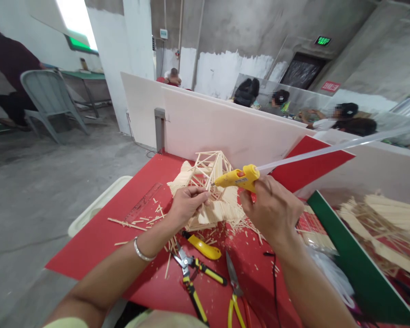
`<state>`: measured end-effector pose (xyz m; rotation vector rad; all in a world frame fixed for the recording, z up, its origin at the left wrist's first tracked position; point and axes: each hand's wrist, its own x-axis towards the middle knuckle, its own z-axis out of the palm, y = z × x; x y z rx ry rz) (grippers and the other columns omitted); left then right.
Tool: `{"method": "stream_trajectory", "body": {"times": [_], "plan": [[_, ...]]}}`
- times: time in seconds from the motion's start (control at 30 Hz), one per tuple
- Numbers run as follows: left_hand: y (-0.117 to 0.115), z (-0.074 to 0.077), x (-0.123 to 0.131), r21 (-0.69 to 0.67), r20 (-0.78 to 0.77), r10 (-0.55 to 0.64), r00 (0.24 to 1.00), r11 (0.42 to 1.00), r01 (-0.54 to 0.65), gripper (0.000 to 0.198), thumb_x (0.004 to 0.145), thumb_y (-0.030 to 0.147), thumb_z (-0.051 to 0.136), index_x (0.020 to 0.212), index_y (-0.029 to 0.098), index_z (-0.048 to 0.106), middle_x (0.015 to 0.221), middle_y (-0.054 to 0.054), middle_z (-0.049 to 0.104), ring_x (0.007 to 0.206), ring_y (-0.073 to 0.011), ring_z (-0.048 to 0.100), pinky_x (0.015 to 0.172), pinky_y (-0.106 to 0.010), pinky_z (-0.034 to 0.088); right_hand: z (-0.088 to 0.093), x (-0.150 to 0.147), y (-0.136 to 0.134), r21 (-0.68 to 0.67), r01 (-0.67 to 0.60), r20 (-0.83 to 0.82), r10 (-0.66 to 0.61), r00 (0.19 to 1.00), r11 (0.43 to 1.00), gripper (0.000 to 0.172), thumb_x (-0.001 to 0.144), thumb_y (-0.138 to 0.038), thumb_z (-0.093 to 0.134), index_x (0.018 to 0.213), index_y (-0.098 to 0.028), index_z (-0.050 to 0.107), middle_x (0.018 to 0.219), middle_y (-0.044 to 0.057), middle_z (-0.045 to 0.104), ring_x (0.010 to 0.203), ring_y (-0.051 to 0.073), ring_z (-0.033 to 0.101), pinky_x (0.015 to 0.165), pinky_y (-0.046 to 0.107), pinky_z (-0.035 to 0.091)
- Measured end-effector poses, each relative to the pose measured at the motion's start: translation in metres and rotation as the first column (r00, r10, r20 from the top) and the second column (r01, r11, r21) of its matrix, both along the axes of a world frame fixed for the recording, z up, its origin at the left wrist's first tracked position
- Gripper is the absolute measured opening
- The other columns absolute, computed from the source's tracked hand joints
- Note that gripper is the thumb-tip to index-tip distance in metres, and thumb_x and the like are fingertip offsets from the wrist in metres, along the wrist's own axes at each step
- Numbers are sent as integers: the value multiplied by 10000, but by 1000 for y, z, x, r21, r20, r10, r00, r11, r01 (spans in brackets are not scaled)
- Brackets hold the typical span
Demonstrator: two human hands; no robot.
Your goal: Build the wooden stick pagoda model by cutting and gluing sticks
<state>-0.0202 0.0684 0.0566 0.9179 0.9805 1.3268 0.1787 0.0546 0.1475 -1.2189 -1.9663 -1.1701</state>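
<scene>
A model house built of thin wooden sticks (pixel 210 187) stands on the red table (pixel 105 232). My right hand (pixel 271 209) is closed around a yellow hot glue gun (pixel 237 178), with a long clear glue stick (pixel 335 148) jutting out behind it. The gun's nozzle points left at the tips of my left hand (pixel 187 202). That hand is pinched on a small wooden stick held against the model's front. A silver bracelet circles my left wrist.
Yellow-handled cutters (pixel 191 273), pliers (pixel 235 291), a yellow utility knife (pixel 203 246), a clear ruler (pixel 141 205) and loose stick offcuts lie on the table. More stick panels (pixel 379 228) lie at the right. White partitions (pixel 225 127) stand behind; other people sit beyond them.
</scene>
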Motion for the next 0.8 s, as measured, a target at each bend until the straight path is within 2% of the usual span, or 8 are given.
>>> {"method": "stream_trajectory", "body": {"times": [0.2, 0.8], "plan": [[1, 1, 2, -16, 13, 3, 1000, 1000, -2, 349, 663, 434, 807, 802, 140, 679, 603, 0, 670, 362, -31, 424, 321, -154, 264, -3, 3, -2, -4, 22, 18, -22, 1000, 1000, 237, 817, -267, 564, 1020, -164, 628, 718, -2, 607, 635, 150, 500, 582, 291, 301], [7, -2, 2, -63, 84, -37, 996, 997, 42, 364, 634, 424, 839, 727, 147, 622, 545, 15, 631, 332, -23, 403, 319, -160, 224, -4, 5, -2, 10, -2, -1, 2, 1000, 1000, 205, 817, -268, 566, 980, -167, 637, 726, 1, 624, 640, 145, 502, 587, 285, 305]]}}
